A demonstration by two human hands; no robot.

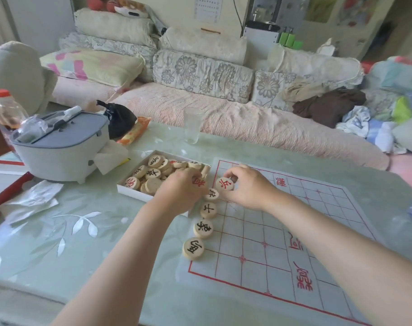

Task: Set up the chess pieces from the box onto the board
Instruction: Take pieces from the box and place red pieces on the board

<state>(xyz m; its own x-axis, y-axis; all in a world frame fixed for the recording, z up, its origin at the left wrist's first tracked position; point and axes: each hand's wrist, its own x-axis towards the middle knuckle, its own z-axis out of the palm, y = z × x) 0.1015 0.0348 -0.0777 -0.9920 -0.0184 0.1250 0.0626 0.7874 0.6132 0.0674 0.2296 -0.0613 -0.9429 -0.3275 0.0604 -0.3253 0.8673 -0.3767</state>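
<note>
A white box (134, 193) of round wooden chess pieces sits left of the paper board (282, 231) with red grid lines. My left hand (179, 194) reaches over the box's right end and grips a red-lettered piece (199, 183). My right hand (247, 187) holds another red-lettered piece (224, 184) at the board's far left corner. Several black-lettered pieces lie in a row along the board's left edge: one (211, 194) by my hands, then (208, 210), (203, 228) and the nearest (193, 248).
A grey-lidded white pot (59, 147) stands at the left, with crumpled wrappers (33, 201) in front of it. A clear glass (192, 125) stands behind the box, by a black bag (119, 122) and a snack packet (134, 131). A sofa runs behind the table.
</note>
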